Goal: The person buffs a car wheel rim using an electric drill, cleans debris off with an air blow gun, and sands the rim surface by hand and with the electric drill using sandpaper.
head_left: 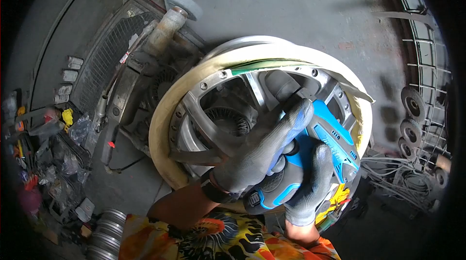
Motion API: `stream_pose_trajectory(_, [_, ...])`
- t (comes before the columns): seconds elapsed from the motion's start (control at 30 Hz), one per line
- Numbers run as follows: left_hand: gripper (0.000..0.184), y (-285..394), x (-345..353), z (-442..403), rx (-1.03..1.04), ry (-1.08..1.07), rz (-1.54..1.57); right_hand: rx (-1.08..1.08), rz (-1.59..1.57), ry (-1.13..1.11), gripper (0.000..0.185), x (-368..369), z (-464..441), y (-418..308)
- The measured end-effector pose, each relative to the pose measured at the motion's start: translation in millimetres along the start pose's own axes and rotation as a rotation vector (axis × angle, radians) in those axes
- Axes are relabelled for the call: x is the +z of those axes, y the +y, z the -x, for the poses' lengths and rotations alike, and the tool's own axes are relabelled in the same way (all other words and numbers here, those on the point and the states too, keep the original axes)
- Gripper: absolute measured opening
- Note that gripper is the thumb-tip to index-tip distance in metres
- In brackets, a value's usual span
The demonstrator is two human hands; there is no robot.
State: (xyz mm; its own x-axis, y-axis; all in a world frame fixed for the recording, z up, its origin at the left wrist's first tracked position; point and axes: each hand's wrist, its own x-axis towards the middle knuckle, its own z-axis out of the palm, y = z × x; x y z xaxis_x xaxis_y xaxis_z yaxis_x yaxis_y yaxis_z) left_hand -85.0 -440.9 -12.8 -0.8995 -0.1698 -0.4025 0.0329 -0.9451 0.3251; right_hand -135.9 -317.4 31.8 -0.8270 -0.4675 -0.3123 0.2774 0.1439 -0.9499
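Blue tool (335,138) over right side of rim (208,126); contact unclear. 2 gloved hands on it: left hand (259,150) curled over its left side, right hand (314,187) wrapped round its lower right. Cream band (161,124) circles rim. Discs (413,103) by wire rack (430,68), far right.

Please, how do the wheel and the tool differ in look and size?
The wheel is round; the tool is more angular. The wheel is mainly metallic grey, the tool blue and dark grey. The wheel is larger than the tool. Both are partly hidden by the left hand.
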Motion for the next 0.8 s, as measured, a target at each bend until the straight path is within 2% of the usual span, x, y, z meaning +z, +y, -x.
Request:
stream_pose_trajectory(0.07, [0.059,-0.8,-0.9,-0.2,-0.021,-0.011,-0.008,0.028,0.002,-0.020,0.050,1.4,-0.2,-2.3])
stream_pose_trajectory(0.1, [0.043,-3.8,0.1,-1.4,0.012,0.017,-0.002,0.056,0.005,-0.040,0.050,1.2,-0.2,-3.3])
stream_pose_trajectory(0.17, [0.037,-5.3,1.2,-1.0,0.045,0.043,0.005,0.080,-0.032,-0.077,0.050,-5.6,-3.0,-4.4])
stream_pose_trajectory(0.2, [0.043,-3.8,1.4,0.9,-0.005,0.049,-0.015,0.103,-0.068,-0.117,0.049,-8.8,-4.1,-5.4])
stream_pose_trajectory(0.23, [0.056,-2.7,2.4,2.2,-0.054,0.054,-0.037,0.102,-0.067,-0.116,0.049,-10.3,-3.8,-6.5])
stream_pose_trajectory(0.3, [0.056,-1.4,6.3,3.1,-0.052,0.074,-0.081,0.076,0.010,-0.075,0.049,-11.8,-3.2,-8.2])
stream_pose_trajectory(0.37, [0.056,-1.3,6.0,1.7,-0.048,0.099,-0.124,0.088,-0.045,-0.107,0.049,-10.0,-3.6,-7.2])
stream_pose_trajectory(0.43, [0.056,-4.2,1.9,-0.8,0.002,0.048,-0.086,0.105,-0.102,-0.138,0.049,-8.7,-3.9,-6.6])
stream_pose_trajectory(0.57, [0.055,-6.7,2.4,0.7,-0.001,0.056,-0.053,0.076,-0.013,-0.118,0.049,-7.9,-0.6,-10.8])
stream_pose_trajectory(0.63, [0.057,-6.6,1.3,1.5,0.043,0.004,-0.130,0.079,0.010,-0.092,0.049,-7.3,0.1,-10.5])
stream_pose_trajectory(0.8, [0.060,-2.0,2.9,0.6,-0.038,0.026,-0.036,0.126,-0.068,-0.153,0.050,-5.3,-4.4,-11.2])
